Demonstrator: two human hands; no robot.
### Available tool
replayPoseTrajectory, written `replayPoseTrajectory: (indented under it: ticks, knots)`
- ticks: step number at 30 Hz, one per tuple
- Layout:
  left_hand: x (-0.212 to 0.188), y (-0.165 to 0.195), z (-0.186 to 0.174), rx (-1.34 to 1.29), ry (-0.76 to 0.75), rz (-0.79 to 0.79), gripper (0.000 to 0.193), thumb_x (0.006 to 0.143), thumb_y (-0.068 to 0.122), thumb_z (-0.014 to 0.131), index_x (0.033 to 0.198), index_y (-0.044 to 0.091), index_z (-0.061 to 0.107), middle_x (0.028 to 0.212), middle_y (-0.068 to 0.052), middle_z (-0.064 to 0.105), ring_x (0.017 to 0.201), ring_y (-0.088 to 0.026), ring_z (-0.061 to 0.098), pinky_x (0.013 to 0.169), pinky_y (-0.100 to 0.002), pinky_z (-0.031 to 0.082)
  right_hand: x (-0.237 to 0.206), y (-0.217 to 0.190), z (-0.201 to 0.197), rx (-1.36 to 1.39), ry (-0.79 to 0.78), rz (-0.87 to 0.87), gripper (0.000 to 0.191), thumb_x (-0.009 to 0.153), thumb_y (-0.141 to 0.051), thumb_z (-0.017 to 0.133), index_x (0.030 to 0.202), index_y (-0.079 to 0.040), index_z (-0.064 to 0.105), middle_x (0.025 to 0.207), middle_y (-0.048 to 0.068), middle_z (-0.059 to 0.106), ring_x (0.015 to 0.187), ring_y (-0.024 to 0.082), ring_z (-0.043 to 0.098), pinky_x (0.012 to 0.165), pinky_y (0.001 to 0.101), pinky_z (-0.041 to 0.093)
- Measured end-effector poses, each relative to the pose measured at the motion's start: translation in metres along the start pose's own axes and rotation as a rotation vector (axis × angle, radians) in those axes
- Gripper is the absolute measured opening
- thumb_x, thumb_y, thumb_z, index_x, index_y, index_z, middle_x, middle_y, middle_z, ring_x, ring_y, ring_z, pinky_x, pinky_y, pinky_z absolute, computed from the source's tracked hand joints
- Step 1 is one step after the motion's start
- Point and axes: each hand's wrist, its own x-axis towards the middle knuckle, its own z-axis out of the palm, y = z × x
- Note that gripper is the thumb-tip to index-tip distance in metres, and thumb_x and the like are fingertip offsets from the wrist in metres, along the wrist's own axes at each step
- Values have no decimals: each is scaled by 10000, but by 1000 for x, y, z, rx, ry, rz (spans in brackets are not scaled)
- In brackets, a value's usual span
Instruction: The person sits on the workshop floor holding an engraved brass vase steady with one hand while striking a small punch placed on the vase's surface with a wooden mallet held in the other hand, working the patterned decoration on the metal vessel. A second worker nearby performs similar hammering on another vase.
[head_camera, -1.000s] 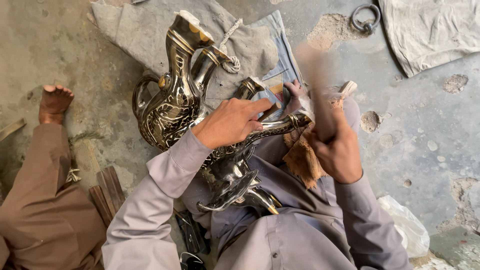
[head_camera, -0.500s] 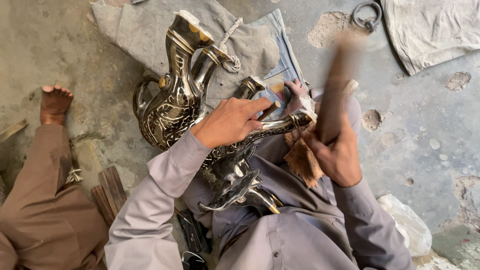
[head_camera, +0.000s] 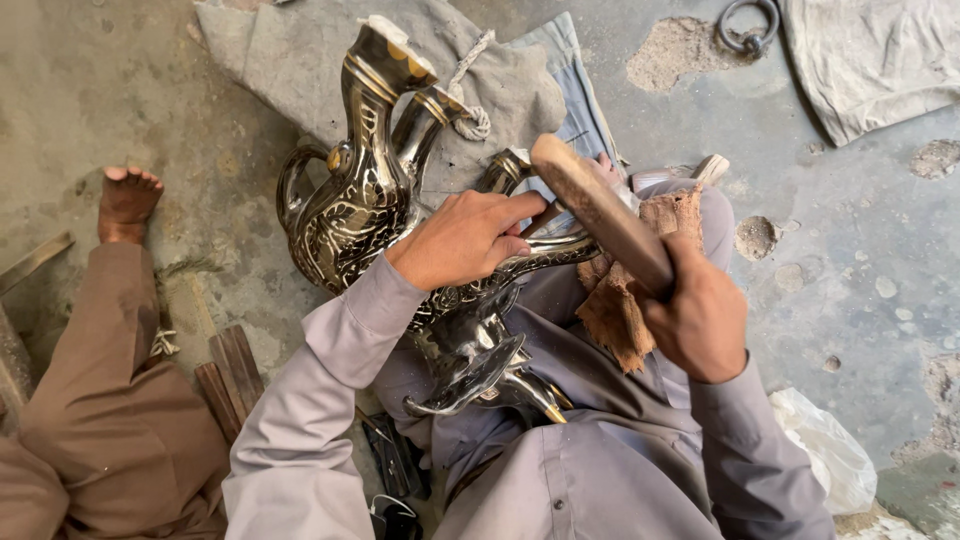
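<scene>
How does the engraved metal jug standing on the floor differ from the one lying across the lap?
The standing engraved brass jug is upright on the concrete, untouched; the jug across the lap lies on its side, steadied by the left hand. The right hand holds a wooden stick above the lying jug only. Both are dark with engraved patterns.

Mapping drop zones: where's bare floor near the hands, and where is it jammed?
Free: concrete floor right of the right hand, bordered by the white cloth above and the white bag below. Also bare floor top left, between the grey cloth and another person's foot. Crowded: the lap, where the left hand steadies engraved metal jugs and the right hand grips a wooden stick.
</scene>
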Motion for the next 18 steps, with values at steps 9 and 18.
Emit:
replayPoseTrajectory:
  ticks: [9,18]
  knots:
    - [-14,-3,-5,-39,74,-45,411,879,176,786,1221,72,582,836,-132,712,768,-361,709,664,-448,529,3,8,-11,613,137,-225,638,847,-63,763,1433,-21,514,1268,201,649,1133,416,653,957,426,525]
    - [-15,1,-2,-15,76,-41,458,884,173,779,1286,91,576,837,-144,704,772,-380,699,669,-462,525,27,6,-19,174,213,-312,528,800,-1,610,1327,-25,571,1090,213,660,973,401,651,855,468,509]
